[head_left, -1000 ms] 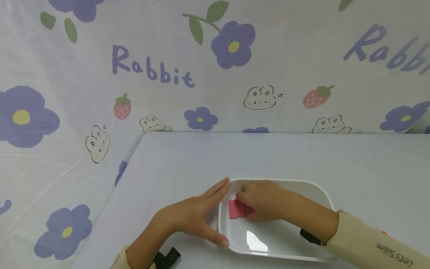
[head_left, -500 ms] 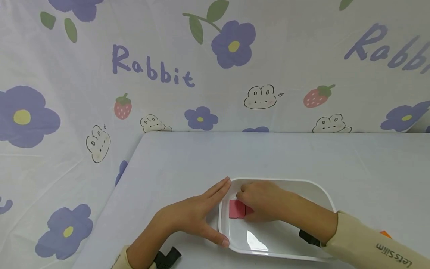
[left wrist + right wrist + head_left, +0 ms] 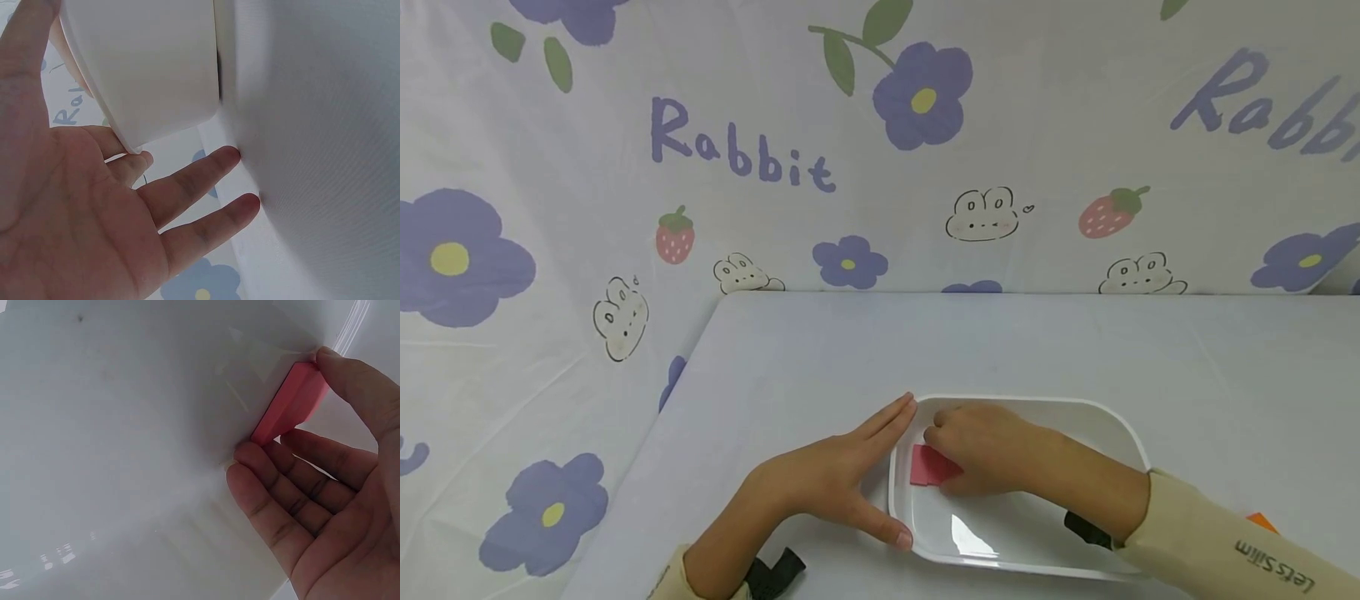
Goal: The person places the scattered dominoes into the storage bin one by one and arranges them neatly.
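Observation:
A white basin [image 3: 1022,573] with rounded corners stands near the front of the table. Flat pink blocks [image 3: 920,465] lie side by side inside its left end, the rightmost partly covered by my right hand [image 3: 988,450]. In the right wrist view, that hand [image 3: 331,506] holds a pink block [image 3: 290,403] between thumb and curled fingers, low against the basin's floor. My left hand [image 3: 827,483] spreads along the basin's left end, with thumb and fingertips at the rim. From the left wrist view, two straight fingers of the left hand [image 3: 81,212] reach down to the tabletop beside the basin wall [image 3: 144,69].
Beyond the basin stretches the white tabletop [image 3: 1000,342], up to a cloth backdrop [image 3: 1037,125] with flowers, rabbits and strawberries. An orange piece [image 3: 1262,522] peeks out behind the right sleeve [image 3: 1210,533]. Black wrist straps [image 3: 777,573] show at both wrists.
The dark gap in the row of pink blocks has closed as my right hand shifts very slightly left. My left hand stays in place at the rim.

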Demonstrator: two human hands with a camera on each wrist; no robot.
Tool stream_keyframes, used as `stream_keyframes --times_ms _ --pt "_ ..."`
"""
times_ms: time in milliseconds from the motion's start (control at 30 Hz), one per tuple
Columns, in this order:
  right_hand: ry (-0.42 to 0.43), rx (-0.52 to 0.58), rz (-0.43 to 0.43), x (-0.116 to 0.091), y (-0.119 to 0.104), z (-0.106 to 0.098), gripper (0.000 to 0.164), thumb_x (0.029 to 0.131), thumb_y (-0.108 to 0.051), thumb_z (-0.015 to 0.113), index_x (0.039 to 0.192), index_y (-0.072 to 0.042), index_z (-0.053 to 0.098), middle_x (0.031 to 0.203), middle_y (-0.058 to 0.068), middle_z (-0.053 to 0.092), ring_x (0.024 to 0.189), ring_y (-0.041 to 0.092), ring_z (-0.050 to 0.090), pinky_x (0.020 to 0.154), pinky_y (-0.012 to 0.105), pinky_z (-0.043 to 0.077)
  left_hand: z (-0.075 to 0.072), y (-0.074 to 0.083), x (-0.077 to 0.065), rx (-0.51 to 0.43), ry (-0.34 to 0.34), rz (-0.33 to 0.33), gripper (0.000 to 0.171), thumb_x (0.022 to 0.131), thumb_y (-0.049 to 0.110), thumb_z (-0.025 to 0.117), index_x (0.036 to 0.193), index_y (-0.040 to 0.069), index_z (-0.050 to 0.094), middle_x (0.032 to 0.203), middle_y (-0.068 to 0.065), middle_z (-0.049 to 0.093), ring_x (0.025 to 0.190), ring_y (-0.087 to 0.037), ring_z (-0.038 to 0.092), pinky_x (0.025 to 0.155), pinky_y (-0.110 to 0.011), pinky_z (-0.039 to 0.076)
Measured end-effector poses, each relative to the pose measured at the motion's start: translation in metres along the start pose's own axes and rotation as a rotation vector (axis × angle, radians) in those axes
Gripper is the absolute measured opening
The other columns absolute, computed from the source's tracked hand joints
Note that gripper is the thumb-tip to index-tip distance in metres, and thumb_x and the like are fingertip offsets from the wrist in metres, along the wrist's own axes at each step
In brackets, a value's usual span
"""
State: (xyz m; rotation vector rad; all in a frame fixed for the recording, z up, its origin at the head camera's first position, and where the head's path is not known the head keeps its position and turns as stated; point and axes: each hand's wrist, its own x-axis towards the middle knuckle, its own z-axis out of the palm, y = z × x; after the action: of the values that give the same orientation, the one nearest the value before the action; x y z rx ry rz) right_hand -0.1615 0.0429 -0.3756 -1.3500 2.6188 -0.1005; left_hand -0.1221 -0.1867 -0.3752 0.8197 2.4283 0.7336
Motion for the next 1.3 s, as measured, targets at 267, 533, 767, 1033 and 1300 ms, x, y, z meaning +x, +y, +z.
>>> stream_keyframes --times_ms 267,533,767,1033,1300 --pt "0.021 -0.004 -0.002 0.0016 -0.0003 0.0015 0.040 0.079 -0.039 0.084 0.101 -0.007 0.072 0.081 0.000 0.060 0.068 0.011 0.051 0.060 0.025 0.048 -0.0002 0.0005 -0.0007 -0.004 -0.003 -0.001 0.129 0.069 0.071 0.079 0.162 0.032 -0.003 0.163 0.024 -0.010 0.150 -0.009 0.011 0.113 -0.043 0.033" --pt "0.073 -0.095 -0.045 0.0074 -0.0038 0.0042 0.038 0.082 -0.041 0.081 0.094 -0.005 0.072 0.080 0.002 0.064 0.064 0.012 0.052 0.057 0.026 0.048 -0.0006 0.0000 -0.0016 -0.001 0.008 0.031 0.129 0.071 0.071 0.078 0.162 0.028 -0.002 0.163 0.022 -0.011 0.150 -0.010 0.011 0.116 -0.042 0.028" --pt "0.085 -0.108 -0.039 0.0082 -0.0056 0.0039 0.036 0.083 -0.037 0.081 0.095 -0.004 0.073 0.082 0.004 0.066 0.066 0.013 0.055 0.061 0.027 0.052 -0.0014 -0.0001 -0.0009 0.007 0.003 0.022 0.129 0.070 0.071 0.078 0.162 0.030 -0.003 0.163 0.024 -0.012 0.150 -0.011 0.013 0.115 -0.043 0.030" --pt "0.086 -0.129 -0.040 0.0081 -0.0067 0.0051 0.035 0.083 -0.036 0.081 0.094 -0.004 0.073 0.081 0.004 0.064 0.066 0.014 0.054 0.062 0.028 0.052 -0.0014 0.0002 -0.0001 -0.007 -0.005 0.007 0.129 0.070 0.070 0.079 0.162 0.031 -0.003 0.162 0.025 -0.012 0.150 -0.009 0.013 0.115 -0.042 0.030" --pt "0.127 -0.154 -0.060 0.0071 -0.0075 0.0073 0.032 0.081 -0.034 0.081 0.088 -0.005 0.072 0.076 0.002 0.061 0.063 0.013 0.051 0.056 0.026 0.049 -0.0007 0.0004 -0.0008 -0.010 -0.001 0.015 0.129 0.070 0.069 0.079 0.162 0.030 -0.002 0.163 0.024 -0.011 0.150 -0.010 0.012 0.115 -0.042 0.030"
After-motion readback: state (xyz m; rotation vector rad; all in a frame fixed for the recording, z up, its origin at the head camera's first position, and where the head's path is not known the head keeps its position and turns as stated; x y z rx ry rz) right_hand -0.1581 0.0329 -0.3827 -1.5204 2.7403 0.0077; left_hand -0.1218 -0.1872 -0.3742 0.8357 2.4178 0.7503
